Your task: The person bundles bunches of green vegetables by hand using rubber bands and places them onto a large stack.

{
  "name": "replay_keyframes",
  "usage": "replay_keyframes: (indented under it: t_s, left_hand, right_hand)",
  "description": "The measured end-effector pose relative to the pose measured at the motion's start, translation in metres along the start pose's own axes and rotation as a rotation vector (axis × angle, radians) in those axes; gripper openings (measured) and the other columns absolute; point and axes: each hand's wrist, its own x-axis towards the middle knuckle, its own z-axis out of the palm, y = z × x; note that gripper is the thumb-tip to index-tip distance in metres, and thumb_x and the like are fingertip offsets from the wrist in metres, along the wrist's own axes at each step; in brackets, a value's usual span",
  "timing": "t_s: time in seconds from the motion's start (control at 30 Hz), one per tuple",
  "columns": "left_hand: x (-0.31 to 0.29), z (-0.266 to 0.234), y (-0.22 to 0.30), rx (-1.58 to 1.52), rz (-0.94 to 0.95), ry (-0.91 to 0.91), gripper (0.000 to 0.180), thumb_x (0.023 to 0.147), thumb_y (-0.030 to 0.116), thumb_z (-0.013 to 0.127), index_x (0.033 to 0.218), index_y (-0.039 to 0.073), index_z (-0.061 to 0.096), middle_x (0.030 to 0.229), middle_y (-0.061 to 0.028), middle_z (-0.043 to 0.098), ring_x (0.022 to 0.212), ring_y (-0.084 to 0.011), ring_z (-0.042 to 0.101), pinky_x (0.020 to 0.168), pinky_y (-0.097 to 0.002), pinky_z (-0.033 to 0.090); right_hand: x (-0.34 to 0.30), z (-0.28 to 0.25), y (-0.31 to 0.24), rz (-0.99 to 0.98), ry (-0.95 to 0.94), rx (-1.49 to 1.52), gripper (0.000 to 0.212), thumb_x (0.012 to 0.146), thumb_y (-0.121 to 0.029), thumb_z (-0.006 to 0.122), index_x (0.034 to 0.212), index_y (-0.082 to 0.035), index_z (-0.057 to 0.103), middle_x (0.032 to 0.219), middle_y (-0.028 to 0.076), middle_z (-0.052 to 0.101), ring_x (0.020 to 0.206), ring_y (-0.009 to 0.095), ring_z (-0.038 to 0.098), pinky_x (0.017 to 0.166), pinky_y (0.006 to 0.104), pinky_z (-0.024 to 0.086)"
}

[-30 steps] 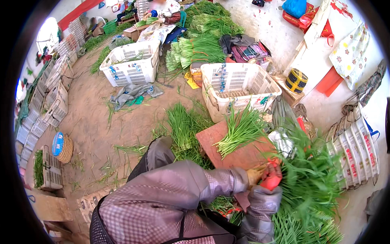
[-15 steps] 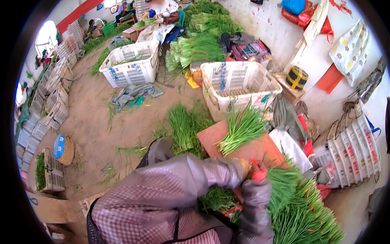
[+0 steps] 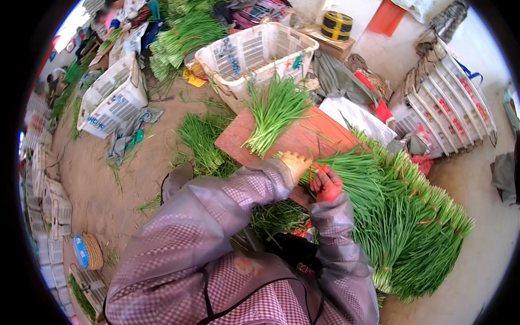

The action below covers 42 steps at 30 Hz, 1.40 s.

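As the head camera's view swung to the right, the left hand [image 3: 295, 165] curled over the near part of a chive bundle [image 3: 352, 170] at the edge of a reddish-brown board [image 3: 338, 132], what its fingertips gripped hidden from sight. Just beside it, the right hand [image 3: 326, 184] appeared to pinch an orange-red tie [image 3: 311, 173]. Nearly together half a second earlier, the hands showed a small gap, suggesting that the work had narrowed to the tie. The bundle's leaves, blurred in motion a second earlier, lay settled rightward toward a heap of banded chives [image 3: 417, 216].

Among the containers, a low crate [image 3: 93, 284] at lower left held cut greens [image 3: 81, 300]. Just above it stood a wicker basket [image 3: 93, 252], its blue top concealing any contents. Farther back, a tilted-looking white slotted crate [image 3: 114, 97] kept its interior largely from view. A larger white crate [image 3: 254, 54] opened upward behind the board, near a yellow-and-black banded tub [image 3: 337, 26]. At far right, ribbed white crates [image 3: 444, 103] leaned together, their contents impossible to tell.
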Motion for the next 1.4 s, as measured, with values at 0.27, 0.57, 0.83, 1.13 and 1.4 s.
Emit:
replay_keyframes:
  t_s: [0.27,0.57,0.83,1.13,1.4]
  left_hand:
    - [0.006,0.045,0.013,0.331,0.013,0.251,0.083,0.073,0.049,0.058,0.135,-0.003,0.041,0.141,-0.0193,0.041,0.141,-0.0362,0.019,0.113,-0.0589,0.002]
    - [0.072,0.100,-0.051,0.039,0.054,0.038,0.048,0.077,0.040,0.055,0.115,0.011,0.058,0.107,-0.0112,0.061,0.108,-0.0301,0.055,0.095,-0.0484,0.038]
    - [0.011,0.032,0.014,0.078,-0.001,0.083,0.047,0.074,0.028,0.062,0.113,0.006,0.050,0.096,-0.0125,0.061,0.092,-0.0314,0.060,0.080,-0.0428,0.048]
    - [0.006,0.035,0.033,0.235,0.040,0.266,0.063,0.063,0.021,0.073,0.118,0.002,0.049,0.096,-0.0105,0.061,0.086,-0.0266,0.062,0.076,-0.0405,0.048]
    - [0.008,0.046,0.030,0.282,0.007,0.335,0.044,0.076,0.017,0.059,0.118,0.002,0.052,0.094,-0.0092,0.062,0.085,-0.0249,0.062,0.074,-0.0391,0.048]
  right_hand:
    - [0.009,0.023,-0.003,-0.041,0.115,0.169,0.018,0.090,-0.003,0.054,0.104,0.003,0.063,0.058,-0.002,0.046,0.048,0.008,0.039,0.045,0.0217,0.030]
    - [0.018,0.039,0.043,0.000,0.018,0.057,0.018,0.089,-0.005,0.055,0.105,0.001,0.063,0.096,0.011,0.067,0.084,0.021,0.065,0.075,0.0310,0.054]
    - [-0.058,0.017,0.054,-0.074,-0.208,-0.652,0.012,0.089,-0.007,0.060,0.095,-0.001,0.068,0.083,0.005,0.065,0.079,0.010,0.058,0.070,0.0272,0.048]
    - [-0.050,-0.039,0.094,-0.360,-0.440,-1.200,0.039,0.084,-0.019,0.065,0.120,-0.006,0.059,0.100,0.014,0.067,0.092,0.030,0.065,0.079,0.0359,0.051]
    - [-0.039,-0.030,-0.109,-0.116,0.391,-1.555,0.044,0.090,-0.015,0.048,0.130,0.001,0.043,0.124,0.023,0.052,0.117,0.035,0.052,0.098,0.0390,0.044]
